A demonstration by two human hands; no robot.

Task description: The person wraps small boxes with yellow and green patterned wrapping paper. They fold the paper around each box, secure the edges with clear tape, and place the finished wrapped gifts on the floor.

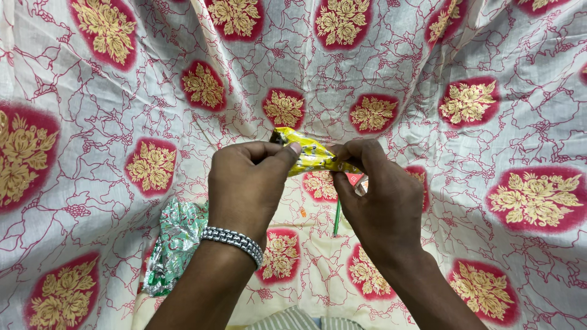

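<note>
1. While both hands are pinching the yellow wrapper (309, 154) at 12 o'clock, I'm judging this the tearing step.
2. I'm watching left hand (247, 183) and right hand (376, 192), fingers closed on it; next calls for pulling apart.

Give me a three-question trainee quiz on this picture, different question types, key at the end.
1. True or false: both hands grip the yellow wrapper.
2. Multiple choice: the crumpled silver-green foil lies
A. under the right hand
B. on the cloth beside the left forearm
C. inside the yellow wrapper
3. Fill in: the left hand has a metal ______ at its wrist.

Key: 1 true; 2 B; 3 bracelet.
</note>
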